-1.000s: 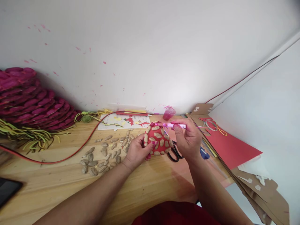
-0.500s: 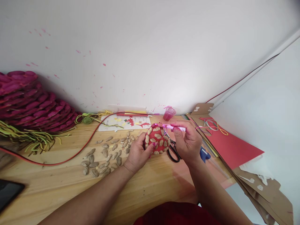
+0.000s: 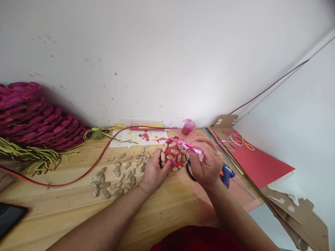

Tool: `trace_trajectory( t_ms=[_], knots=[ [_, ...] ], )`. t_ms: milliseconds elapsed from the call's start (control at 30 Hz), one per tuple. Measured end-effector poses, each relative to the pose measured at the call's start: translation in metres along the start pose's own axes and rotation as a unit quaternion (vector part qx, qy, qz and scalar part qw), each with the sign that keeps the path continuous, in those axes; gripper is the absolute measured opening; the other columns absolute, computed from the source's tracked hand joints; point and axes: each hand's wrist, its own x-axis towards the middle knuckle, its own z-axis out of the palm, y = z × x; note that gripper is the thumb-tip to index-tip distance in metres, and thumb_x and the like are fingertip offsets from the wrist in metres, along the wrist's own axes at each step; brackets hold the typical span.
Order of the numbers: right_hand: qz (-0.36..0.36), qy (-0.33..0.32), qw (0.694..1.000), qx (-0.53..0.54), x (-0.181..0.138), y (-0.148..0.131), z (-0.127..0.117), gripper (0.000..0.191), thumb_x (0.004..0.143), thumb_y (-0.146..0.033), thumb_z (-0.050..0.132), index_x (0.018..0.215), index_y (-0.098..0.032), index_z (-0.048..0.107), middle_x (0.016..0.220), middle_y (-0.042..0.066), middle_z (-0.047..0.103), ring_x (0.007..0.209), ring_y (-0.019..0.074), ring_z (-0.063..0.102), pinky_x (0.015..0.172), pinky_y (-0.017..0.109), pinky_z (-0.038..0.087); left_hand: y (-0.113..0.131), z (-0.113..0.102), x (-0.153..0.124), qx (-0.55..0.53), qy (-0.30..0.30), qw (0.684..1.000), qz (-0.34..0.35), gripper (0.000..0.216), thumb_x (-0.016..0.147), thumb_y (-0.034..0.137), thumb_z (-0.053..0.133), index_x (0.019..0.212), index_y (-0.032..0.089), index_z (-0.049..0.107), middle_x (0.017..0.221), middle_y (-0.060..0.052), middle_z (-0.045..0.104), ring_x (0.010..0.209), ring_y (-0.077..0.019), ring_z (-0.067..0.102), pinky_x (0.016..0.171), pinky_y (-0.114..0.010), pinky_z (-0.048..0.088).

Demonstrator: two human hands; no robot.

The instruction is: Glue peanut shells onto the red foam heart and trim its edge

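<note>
My left hand (image 3: 154, 171) grips a red rounded piece (image 3: 168, 152) dotted with whole peanuts in their shells, thumb pressed on its front. Pink paint marks the piece's top edge and my left thumbnail. In my right hand (image 3: 208, 162) is a paintbrush (image 3: 196, 151), its pale handle smeared pink, pinched between thumb and fingers. The brush's pink tip is at the upper edge of the piece; exact contact is hard to make out. Behind them stands a clear plastic cup (image 3: 188, 129) of pink paint. Black-handled scissors (image 3: 190, 171) are mostly covered by my right hand.
Loose peanuts (image 3: 117, 171) lie on the wooden table at left. A red cord (image 3: 90, 169) crosses there. Stacked magenta pieces (image 3: 39, 115) with yarn stand far left. A blue glue gun (image 3: 228, 173), red paper (image 3: 261, 162) and cardboard (image 3: 295, 209) are at right.
My right hand has shifted slightly left and down, and the brush now tilts, its tip further right along the piece's edge. More of the glue gun shows. My left hand keeps its hold.
</note>
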Motion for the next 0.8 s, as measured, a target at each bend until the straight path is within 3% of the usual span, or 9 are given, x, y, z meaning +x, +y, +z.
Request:
trace_trajectory(
  t_ms=[200, 433, 600, 800],
  knots=[
    [0.015, 0.003, 0.999, 0.031, 0.000, 0.000, -0.001, 0.017, 0.092, -0.017, 0.062, 0.104, -0.027, 0.070, 0.092, 0.004, 0.075, 0.094, 0.0256, 0.068, 0.085, 0.045, 0.054, -0.006, 0.003, 0.001, -0.070, -0.022, 0.997, -0.003, 0.019, 0.083, 0.038, 0.070, 0.092, 0.022, 0.066, 0.073, 0.002, 0.067, 0.064, -0.0144, 0.056, 0.065, -0.024, 0.046],
    [0.028, -0.006, 0.997, 0.072, -0.001, 0.001, -0.002, 0.018, 0.092, -0.016, 0.063, 0.104, -0.026, 0.070, 0.094, 0.004, 0.074, 0.095, 0.0245, 0.067, 0.088, 0.044, 0.054, -0.012, 0.007, 0.001, -0.132, -0.026, 0.990, -0.051, 0.028, 0.078, 0.045, 0.075, 0.081, 0.019, 0.064, 0.063, 0.002, 0.062, 0.051, -0.0114, 0.052, 0.050, -0.022, 0.043],
    [0.083, 0.029, 0.990, 0.108, 0.002, 0.004, -0.001, 0.017, 0.094, -0.016, 0.062, 0.105, -0.026, 0.071, 0.099, 0.004, 0.074, 0.095, 0.0227, 0.068, 0.086, 0.041, 0.054, -0.008, 0.005, 0.002, -0.142, -0.032, 0.987, -0.068, 0.035, 0.076, 0.050, 0.076, 0.071, 0.019, 0.060, 0.056, 0.002, 0.059, 0.048, -0.0116, 0.053, 0.047, -0.021, 0.042],
    [0.114, 0.027, 0.985, 0.124, 0.002, 0.005, 0.001, 0.015, 0.096, -0.018, 0.061, 0.104, -0.025, 0.071, 0.099, 0.004, 0.073, 0.096, 0.0223, 0.067, 0.087, 0.040, 0.053, -0.004, 0.004, 0.001, -0.193, -0.051, 0.977, -0.073, 0.039, 0.073, 0.053, 0.081, 0.073, 0.018, 0.064, 0.058, 0.002, 0.060, 0.046, -0.0091, 0.048, 0.046, -0.020, 0.042]
  ],
)
